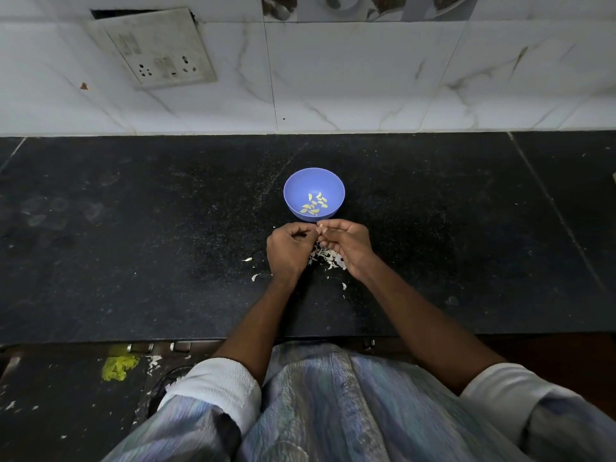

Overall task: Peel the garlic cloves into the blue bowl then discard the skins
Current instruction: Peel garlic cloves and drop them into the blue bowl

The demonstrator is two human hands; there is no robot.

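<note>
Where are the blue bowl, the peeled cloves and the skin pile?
blue bowl (296,181): head view, bare inner wall at upper left.
peeled cloves (314,204): head view, middle of the cluster in the bowl.
skin pile (328,256): head view, white flakes on the counter between the wrists.

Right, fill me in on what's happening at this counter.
A person is peeling garlic at a black counter. The left hand and right hand meet just in front of the blue bowl, fingers curled round something small between them, too small to make out. Several peeled cloves already lie in the bowl. A pile of white skins sits on the counter under the hands, with a few loose flakes around it. The skins are not yet discarded.
</note>
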